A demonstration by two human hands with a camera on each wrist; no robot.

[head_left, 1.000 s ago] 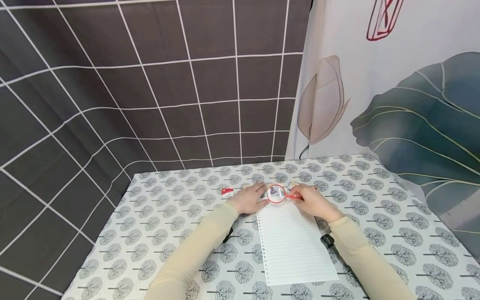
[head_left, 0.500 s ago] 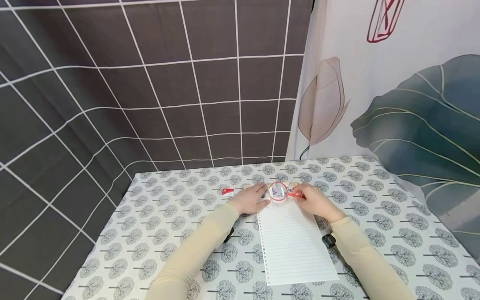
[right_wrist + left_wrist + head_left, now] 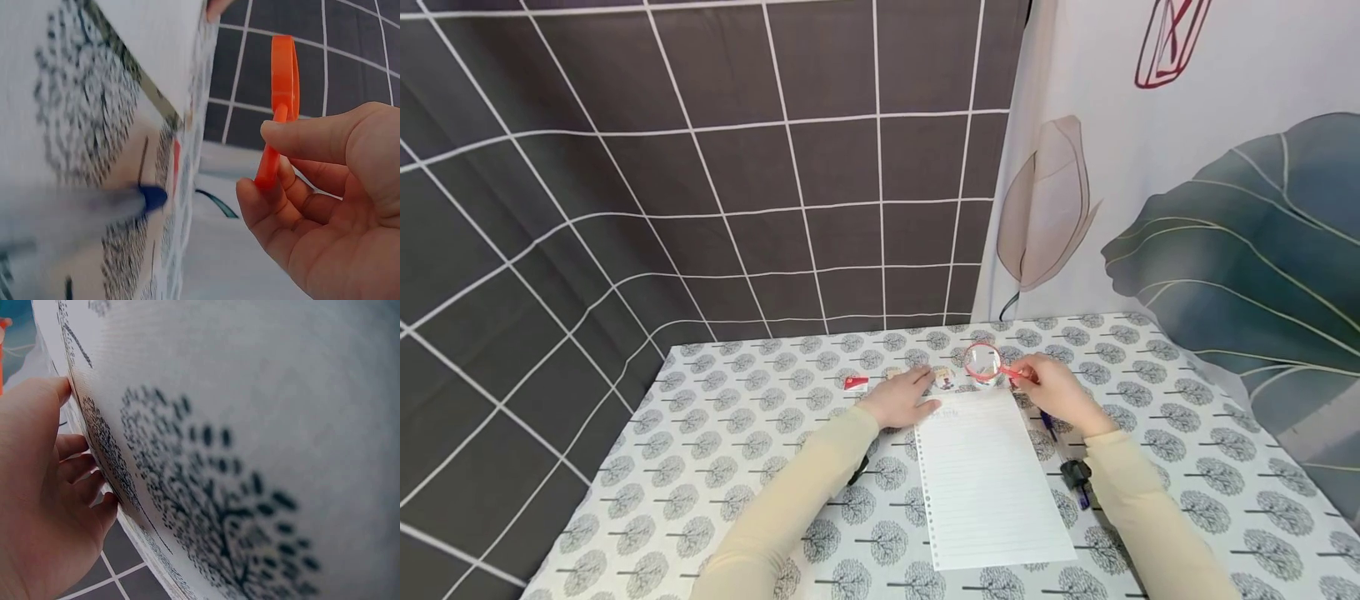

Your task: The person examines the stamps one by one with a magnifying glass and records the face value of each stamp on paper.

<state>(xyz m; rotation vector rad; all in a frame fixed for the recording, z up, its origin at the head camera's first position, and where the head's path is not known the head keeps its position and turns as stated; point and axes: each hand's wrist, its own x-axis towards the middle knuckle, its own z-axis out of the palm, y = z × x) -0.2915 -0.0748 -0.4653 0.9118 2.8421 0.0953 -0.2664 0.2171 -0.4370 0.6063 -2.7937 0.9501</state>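
Note:
My right hand [image 3: 1056, 396] pinches the handle of a red magnifying glass [image 3: 983, 361], raised over small printed pieces at the top of the lined paper [image 3: 992, 492]. In the right wrist view, thumb and fingers grip the orange-red handle and the magnifying glass [image 3: 285, 75] is seen edge-on. My left hand [image 3: 897, 398] rests with fingers extended by the paper's upper left corner. The left wrist view shows the left hand [image 3: 47, 487] with its fingertips at the tablecloth. A small round printed piece [image 3: 943, 379] lies beside its fingers. Faint marks show near the sheet's top.
A pen with a blue cap [image 3: 1048, 423] lies right of the paper, partly behind the right wrist. Left of the left hand is a small red-and-white card [image 3: 855, 383]. The tree-print tablecloth [image 3: 760, 492] reaches a dark grid curtain [image 3: 820, 158] at the back.
My right hand has carried the magnifying glass right and slightly away, off the piece beside the left fingers. The pen has come into view. My left hand stays in place.

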